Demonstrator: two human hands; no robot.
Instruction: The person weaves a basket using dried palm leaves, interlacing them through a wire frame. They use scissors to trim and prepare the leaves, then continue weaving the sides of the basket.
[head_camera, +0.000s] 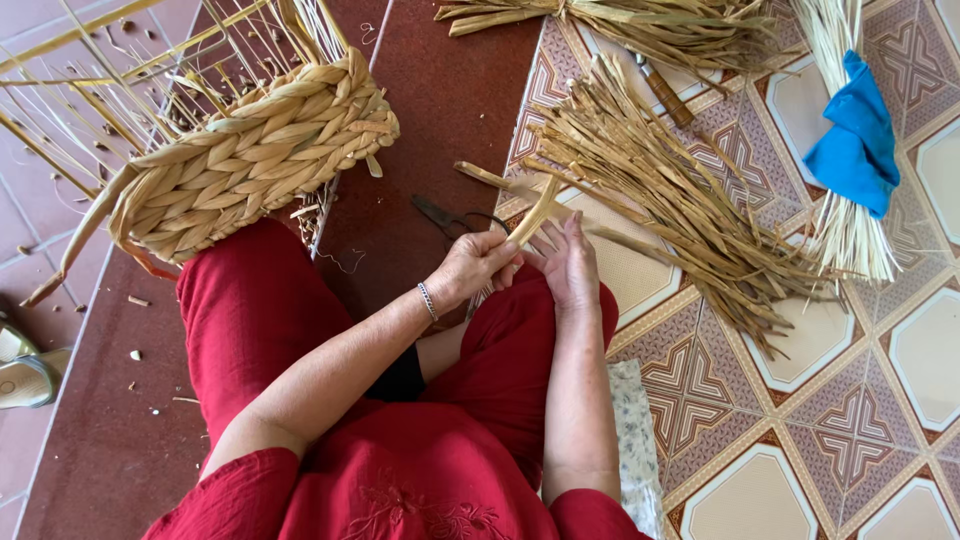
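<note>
I sit on the floor in red clothes. My left hand (475, 265), with a bracelet on the wrist, pinches a flat dried straw strand (533, 213) that points up and away. My right hand (568, 262) is against the same strand from the right, fingers along it. A half-woven straw basket (250, 160) with loose stakes sticking up rests on my left knee. A pile of dried straw strands (660, 180) lies on the tiles just beyond my hands.
Dark scissors (450, 217) lie on the red floor ahead of my hands. A straw bundle tied with blue cloth (855, 145) lies at the right. More straw (640, 25) and a wooden-handled tool (665, 92) lie at the top. Sandals (25, 370) sit at the left edge.
</note>
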